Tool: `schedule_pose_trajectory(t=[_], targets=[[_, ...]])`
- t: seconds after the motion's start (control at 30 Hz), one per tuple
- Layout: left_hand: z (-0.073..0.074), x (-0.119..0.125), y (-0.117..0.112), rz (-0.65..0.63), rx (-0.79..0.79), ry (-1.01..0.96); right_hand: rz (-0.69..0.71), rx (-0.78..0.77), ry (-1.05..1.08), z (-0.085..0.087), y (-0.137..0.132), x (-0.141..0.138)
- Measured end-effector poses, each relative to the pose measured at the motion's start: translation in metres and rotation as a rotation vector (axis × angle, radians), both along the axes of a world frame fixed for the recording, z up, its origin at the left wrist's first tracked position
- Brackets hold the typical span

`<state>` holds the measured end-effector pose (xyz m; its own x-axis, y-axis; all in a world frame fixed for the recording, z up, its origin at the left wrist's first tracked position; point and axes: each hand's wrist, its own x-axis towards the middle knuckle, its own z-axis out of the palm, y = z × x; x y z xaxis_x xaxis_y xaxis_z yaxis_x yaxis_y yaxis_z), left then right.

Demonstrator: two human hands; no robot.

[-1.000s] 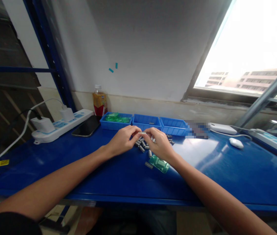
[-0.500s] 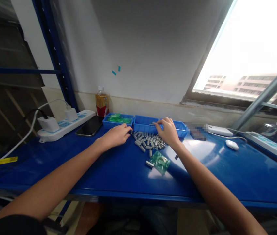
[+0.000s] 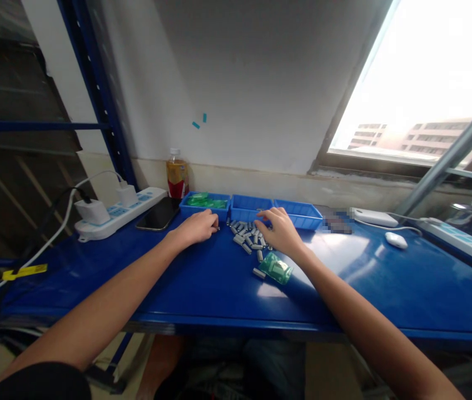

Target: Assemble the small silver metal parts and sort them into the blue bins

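Observation:
A heap of small silver cylinders [image 3: 244, 235] lies on the blue table [image 3: 202, 283] in front of three blue bins. My right hand [image 3: 279, 231] rests on the right side of the heap, fingers stretched out toward the cylinders. My left hand [image 3: 198, 226] lies on the table left of the heap with its fingers curled under; what they hold is hidden. A green packet [image 3: 277, 269] and a single cylinder [image 3: 258, 273] lie nearer to me, just below my right wrist.
The left bin [image 3: 204, 202] holds green packets; the middle bin [image 3: 251, 203] and right bin [image 3: 299, 210] stand beside it. A phone [image 3: 158, 214], a power strip [image 3: 114, 213] and a bottle [image 3: 177, 179] are at the left. A white mouse [image 3: 394, 240] is at the right.
One second ago both hands pinched a cylinder together over the heap. My right hand then reached to the middle bin and has come back down onto the heap. My left hand settled on the table.

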<state>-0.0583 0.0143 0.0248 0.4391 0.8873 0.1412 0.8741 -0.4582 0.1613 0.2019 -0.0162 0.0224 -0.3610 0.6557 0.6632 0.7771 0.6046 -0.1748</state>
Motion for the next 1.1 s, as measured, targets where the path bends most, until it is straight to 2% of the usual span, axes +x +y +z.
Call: schedule_pose_trajectory(t=[0.13,0.2,0.37,0.6,0.73,0.97,1.1], targets=[[0.011,0.019,-0.015,-0.219,-0.076,-0.206,0.169,-0.082,-0.068,0.002,-0.015,-0.018],[0.015,0.031,-0.026,-0.324,-0.066,-0.321,0.212,-0.083,-0.082,0.002,-0.02,-0.022],[0.018,0.047,-0.045,-0.432,0.002,-0.499,0.259,-0.02,-0.069,0.002,-0.022,-0.023],[0.02,0.046,-0.047,-0.451,0.167,-0.462,0.241,0.017,0.089,0.002,-0.02,-0.023],[0.02,0.045,-0.046,-0.458,0.278,-0.369,0.242,-0.006,0.072,-0.001,-0.017,-0.023],[0.019,0.044,-0.044,-0.33,0.305,-0.349,0.218,0.013,0.147,0.0,-0.018,-0.023],[0.02,0.045,-0.044,-0.296,0.27,-0.313,0.244,0.055,0.099,0.003,-0.022,-0.023]])
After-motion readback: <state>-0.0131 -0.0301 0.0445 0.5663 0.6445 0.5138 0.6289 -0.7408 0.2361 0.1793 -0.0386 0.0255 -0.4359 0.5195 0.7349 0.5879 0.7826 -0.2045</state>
